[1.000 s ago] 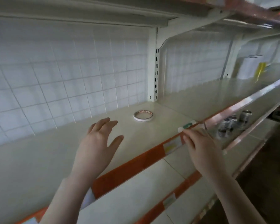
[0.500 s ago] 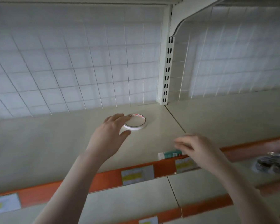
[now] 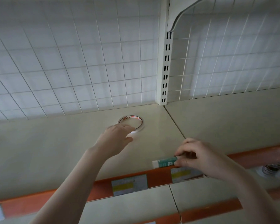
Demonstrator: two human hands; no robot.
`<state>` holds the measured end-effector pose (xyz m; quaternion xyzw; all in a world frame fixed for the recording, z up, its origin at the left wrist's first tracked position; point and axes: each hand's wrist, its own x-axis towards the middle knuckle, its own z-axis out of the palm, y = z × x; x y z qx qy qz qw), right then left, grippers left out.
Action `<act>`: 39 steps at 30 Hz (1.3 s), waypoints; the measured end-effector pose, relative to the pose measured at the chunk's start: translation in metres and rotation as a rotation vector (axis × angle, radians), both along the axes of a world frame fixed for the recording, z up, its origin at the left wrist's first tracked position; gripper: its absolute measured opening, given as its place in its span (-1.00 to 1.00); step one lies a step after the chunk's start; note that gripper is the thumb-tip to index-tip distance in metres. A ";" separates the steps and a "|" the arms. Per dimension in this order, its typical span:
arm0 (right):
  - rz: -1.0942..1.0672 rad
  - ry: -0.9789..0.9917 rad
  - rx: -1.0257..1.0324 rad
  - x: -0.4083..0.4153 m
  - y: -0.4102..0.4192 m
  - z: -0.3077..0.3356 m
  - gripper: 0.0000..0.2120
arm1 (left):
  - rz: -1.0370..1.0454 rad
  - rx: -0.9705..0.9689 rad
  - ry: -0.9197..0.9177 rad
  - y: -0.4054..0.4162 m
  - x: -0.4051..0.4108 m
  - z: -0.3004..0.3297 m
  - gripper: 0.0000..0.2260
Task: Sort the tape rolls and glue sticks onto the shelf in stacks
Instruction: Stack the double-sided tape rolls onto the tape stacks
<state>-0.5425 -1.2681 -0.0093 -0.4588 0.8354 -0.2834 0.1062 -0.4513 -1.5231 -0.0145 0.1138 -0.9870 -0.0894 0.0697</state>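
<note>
A white tape roll [image 3: 132,121] with a red-printed inner ring lies flat on the cream shelf [image 3: 55,151], near the wire-grid back. My left hand [image 3: 115,139] reaches over the shelf, its fingertips on the roll's near rim and the thumb spread below it. A glue stick [image 3: 164,162] with a white cap and green label lies on its side along the shelf's front edge. My right hand [image 3: 200,157] pinches its right end between thumb and curled fingers.
An orange price rail [image 3: 157,177] with paper labels runs along the shelf front. A white slotted upright [image 3: 166,65] and bracket divide the two shelf bays. Lower shelves sit below. Some small round items [image 3: 275,168] lie at the right edge, blurred.
The view has swung left and settled on the shelf. My left hand has gone forward from mid-shelf onto the tape roll. My right hand has stayed on the glue stick at the front edge.
</note>
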 end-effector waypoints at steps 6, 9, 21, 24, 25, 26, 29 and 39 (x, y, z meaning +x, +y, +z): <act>-0.008 0.014 -0.034 0.004 0.003 -0.001 -0.86 | 0.067 -0.038 0.101 0.006 -0.002 -0.003 -0.81; -0.016 0.017 -0.075 0.006 0.004 -0.002 -0.90 | 0.063 -0.059 0.130 0.009 0.003 -0.002 -0.85; -0.012 0.118 -0.666 0.052 -0.075 -0.009 -0.77 | 0.280 -0.053 0.380 -0.016 0.115 0.022 -0.90; 0.008 0.148 -0.735 0.082 -0.111 -0.002 -0.77 | 0.322 -0.098 0.444 -0.035 0.169 0.031 -0.85; 0.014 0.146 -0.750 0.094 -0.125 0.001 -0.77 | 0.344 -0.116 0.456 -0.042 0.188 0.033 -0.83; 0.020 0.147 -0.763 0.107 -0.139 0.003 -0.78 | 0.370 -0.134 0.465 -0.051 0.207 0.036 -0.81; 0.029 0.158 -0.797 0.156 -0.190 0.010 -0.79 | 0.444 -0.202 0.484 -0.082 0.271 0.043 -0.85; 0.118 0.130 -0.875 0.357 -0.391 0.024 -0.80 | 0.533 -0.338 0.547 -0.234 0.504 0.054 -0.72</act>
